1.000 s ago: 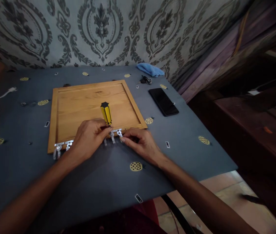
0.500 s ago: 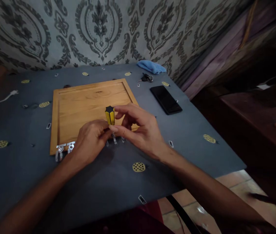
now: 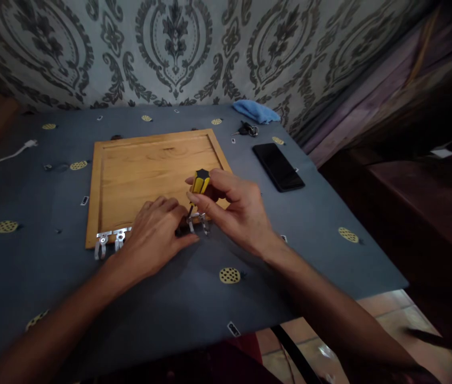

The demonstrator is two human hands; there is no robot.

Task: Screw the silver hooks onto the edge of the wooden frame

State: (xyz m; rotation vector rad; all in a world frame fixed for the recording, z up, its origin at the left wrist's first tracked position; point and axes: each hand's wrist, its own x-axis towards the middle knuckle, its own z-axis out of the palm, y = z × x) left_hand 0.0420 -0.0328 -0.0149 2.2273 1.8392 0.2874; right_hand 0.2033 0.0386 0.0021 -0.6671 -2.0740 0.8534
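Gripping the yellow screwdriver [image 3: 201, 182] at frame centre, the right hand [image 3: 237, 210] pinches its handle, tip down on the metal hinge [image 3: 198, 220] at the wooden panel [image 3: 150, 176] (near edge). The left hand [image 3: 154, 236] presses flat, steadying. Turning squarely seems next.

Two bare forearms come into view from the bottom edge, one from the lower left corner and one from the lower right. Neither carries a sleeve, cuff, watch, strap or bracelet along the length that shows. The left hand [image 3: 156, 232] is bare, with no glove and no ring to be seen on its back or knuckles. The right hand [image 3: 239, 210] is bare too, its fingers [image 3: 210, 184] slim with short nails. The dim light hides finer marks. Nothing more of the person's body shows.
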